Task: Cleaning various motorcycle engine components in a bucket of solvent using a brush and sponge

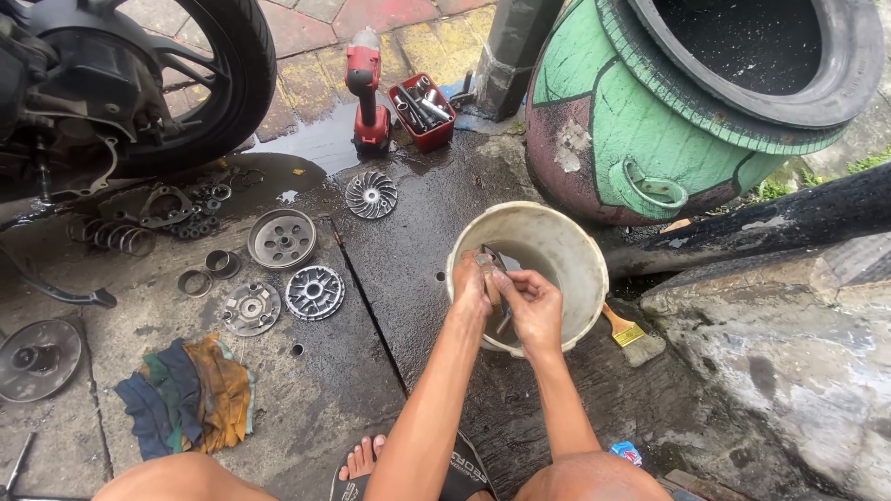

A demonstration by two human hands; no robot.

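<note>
**Kid:** What are the hands doing?

**Helper:** Both hands are over the pale bucket, in the middle of the frame. The left hand has its fingers closed around a small dark metal part. The right hand has its fingers pinched on the same part, from the other side. The part sits just above the water, inside the rim.

**Kid:** Is the job nearly done?

**Helper:** I think it is somewhere in the middle. Round metal discs already lie on the wet ground at the left: a finned disc, a bowl-shaped disc, a shiny spoked disc and a flat dull one. The spoked one looks clean, but I cannot tell for the others. Springs and rings by the motorbike wheel in the upper left look untouched.

**Kid:** Is there room to move?

**Helper:** Some. The ground between the bucket and the discs is bare, so a part could go down there. To the right it is tight: a paintbrush lies just beside the bucket, and a rough stone kerb is near. Behind the bucket stands a big green pot with a tyre on top. A red power tool and a red tray of sockets sit well apart, at the top. Rags lie at the lower left.
</note>
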